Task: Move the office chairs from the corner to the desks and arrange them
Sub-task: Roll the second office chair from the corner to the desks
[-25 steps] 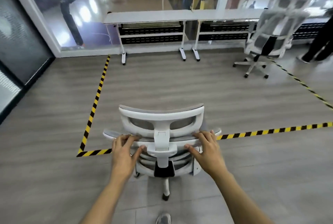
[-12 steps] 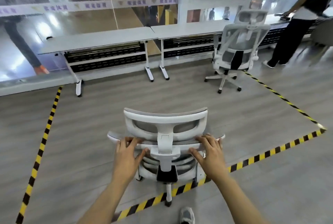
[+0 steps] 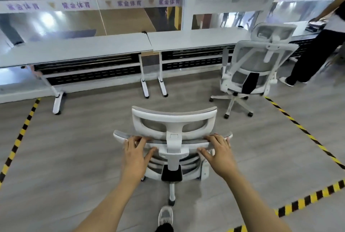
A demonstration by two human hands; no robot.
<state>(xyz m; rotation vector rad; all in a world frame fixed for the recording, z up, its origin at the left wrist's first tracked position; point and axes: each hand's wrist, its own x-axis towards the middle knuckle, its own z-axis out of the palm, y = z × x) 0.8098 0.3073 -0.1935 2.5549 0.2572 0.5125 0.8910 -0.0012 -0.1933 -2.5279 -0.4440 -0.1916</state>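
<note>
The chair point(image 3: 173, 118) stands on the grey floor inside the yellow-and-black tape point(image 3: 298, 125), with its back to the person pushing it and its headrest facing the desks. The left hand point(image 3: 135, 154) and right hand point(image 3: 219, 154) each grip the top rim of the backrest, one on either side of the headrest post. The fingers are curled over the rim and the thumbs are spread against the back. Straight ahead, the left desk point(image 3: 74, 49) and right desk point(image 3: 196, 39) meet end to end along the glass wall point(image 3: 112, 17), and their 2 inner legs stand side by side in front of the chair. The other chair point(image 3: 255, 64) stands at the right desk, ahead and to the right, well apart from this one. Beyond it, a bystander point(image 3: 317, 51) in dark trousers leans over the far desk end. A grey shoe point(image 3: 165, 215) is just behind the chair's rear caster.
</note>
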